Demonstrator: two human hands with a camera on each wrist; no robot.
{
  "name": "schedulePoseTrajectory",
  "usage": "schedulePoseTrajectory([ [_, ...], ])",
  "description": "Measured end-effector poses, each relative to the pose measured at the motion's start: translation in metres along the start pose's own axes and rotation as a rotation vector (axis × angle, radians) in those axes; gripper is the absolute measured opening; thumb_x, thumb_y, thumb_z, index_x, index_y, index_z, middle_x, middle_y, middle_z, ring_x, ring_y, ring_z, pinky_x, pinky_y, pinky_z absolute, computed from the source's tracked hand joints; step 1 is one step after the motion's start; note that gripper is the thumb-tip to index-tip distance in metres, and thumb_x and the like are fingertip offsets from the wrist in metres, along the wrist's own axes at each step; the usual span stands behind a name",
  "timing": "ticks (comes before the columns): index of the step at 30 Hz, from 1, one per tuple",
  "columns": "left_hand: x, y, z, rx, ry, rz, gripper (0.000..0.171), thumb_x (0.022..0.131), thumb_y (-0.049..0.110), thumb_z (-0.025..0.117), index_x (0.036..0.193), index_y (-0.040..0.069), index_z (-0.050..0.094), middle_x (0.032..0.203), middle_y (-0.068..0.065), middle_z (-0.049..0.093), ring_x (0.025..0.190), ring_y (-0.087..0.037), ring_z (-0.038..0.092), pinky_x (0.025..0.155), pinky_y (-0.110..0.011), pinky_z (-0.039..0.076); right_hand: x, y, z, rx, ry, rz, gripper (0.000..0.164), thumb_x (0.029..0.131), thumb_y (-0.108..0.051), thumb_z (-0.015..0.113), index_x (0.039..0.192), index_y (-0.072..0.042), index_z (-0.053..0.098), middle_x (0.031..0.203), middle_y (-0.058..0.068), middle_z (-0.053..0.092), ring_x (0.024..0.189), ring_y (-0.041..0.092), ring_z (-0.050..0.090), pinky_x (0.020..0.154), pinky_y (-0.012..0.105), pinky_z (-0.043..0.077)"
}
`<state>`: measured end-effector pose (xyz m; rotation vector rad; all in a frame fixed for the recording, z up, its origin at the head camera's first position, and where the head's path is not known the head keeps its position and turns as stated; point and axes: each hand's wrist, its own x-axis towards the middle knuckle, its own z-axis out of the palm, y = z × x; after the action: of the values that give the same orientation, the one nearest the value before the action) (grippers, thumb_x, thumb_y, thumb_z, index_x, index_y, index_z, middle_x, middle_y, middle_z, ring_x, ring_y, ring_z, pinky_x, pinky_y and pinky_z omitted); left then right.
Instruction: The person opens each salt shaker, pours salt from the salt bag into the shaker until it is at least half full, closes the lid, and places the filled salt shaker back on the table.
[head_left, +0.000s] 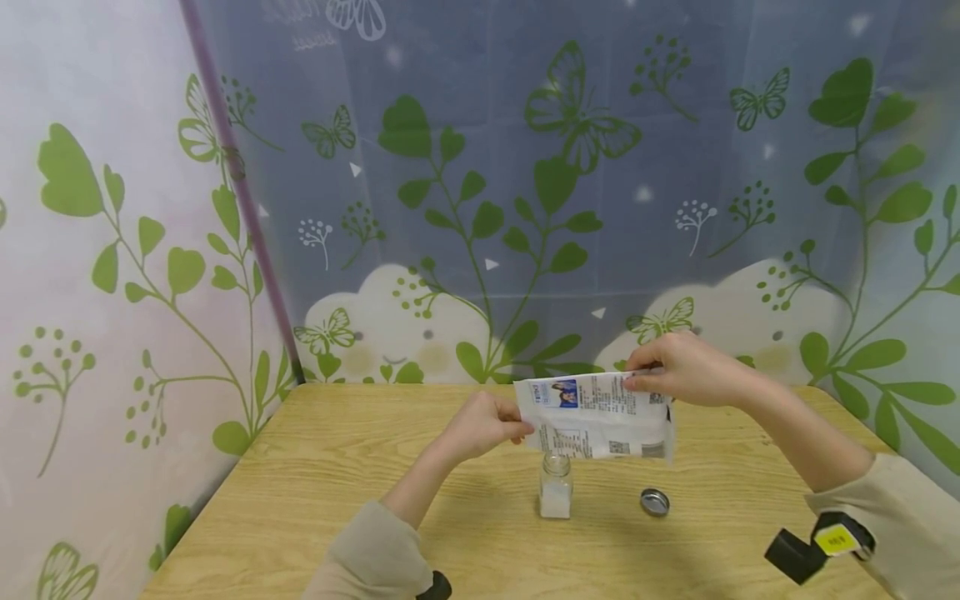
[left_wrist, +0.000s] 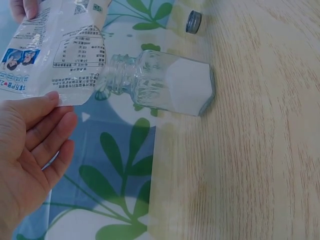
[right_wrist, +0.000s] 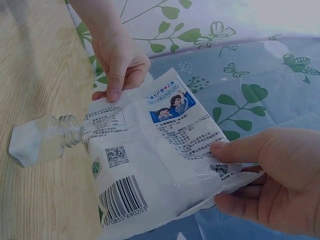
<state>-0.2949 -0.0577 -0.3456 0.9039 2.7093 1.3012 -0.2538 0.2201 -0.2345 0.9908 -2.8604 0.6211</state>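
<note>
Between my hands is a white printed plastic bag (head_left: pixel 585 421), tilted with its corner low over the mouth of a small glass jar (head_left: pixel 556 467). My left hand (head_left: pixel 480 427) pinches the bag's edge near that corner between thumb and fingers. The far end is gripped by my right hand (head_left: pixel 690 367), thumb on the printed face (right_wrist: pixel 165 145) and fingers beneath. Upright on the table, the jar has no lid on and holds white powder (left_wrist: pixel 189 86) to roughly half its height. In the right wrist view the bag's lower edge overlaps the jar's threaded neck (right_wrist: pixel 69 131).
A round metal lid (head_left: pixel 655 502) lies on the wooden table (head_left: pixel 337 467), to the right of the jar. Behind the table's far edge hangs a blue cloth (head_left: pixel 465 50) printed with leaves and butterflies. A pale printed cloth (head_left: pixel 90 292) hangs on the left.
</note>
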Motion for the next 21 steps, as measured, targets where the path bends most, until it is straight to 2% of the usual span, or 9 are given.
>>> schedulePoseTrajectory([
  [8,0.0024,0.0018,0.0010,0.031,0.000,-0.002,0.017,0.083,0.018,0.068,0.075,0.003,0.072,0.062,0.002,0.064,0.051,-0.008,0.040,0.047,-0.022,0.029,-0.0015,0.0019,-0.0010,-0.005,0.015,-0.007,0.009,0.088,-0.013,0.062,0.091,-0.009,0.070,0.076,-0.007,0.064,0.057,0.008,0.049,0.054,0.027,0.042],
  [21,0.0036,0.0049,0.0050,0.021,0.018,-0.029,0.016,0.083,0.018,0.069,0.071,0.008,0.071,0.061,0.004,0.064,0.054,-0.008,0.047,0.048,-0.022,0.032,-0.0046,0.0042,-0.0001,-0.001,0.022,0.011,0.010,0.088,-0.013,0.063,0.093,-0.007,0.070,0.078,-0.006,0.065,0.059,0.009,0.051,0.054,0.027,0.043],
])
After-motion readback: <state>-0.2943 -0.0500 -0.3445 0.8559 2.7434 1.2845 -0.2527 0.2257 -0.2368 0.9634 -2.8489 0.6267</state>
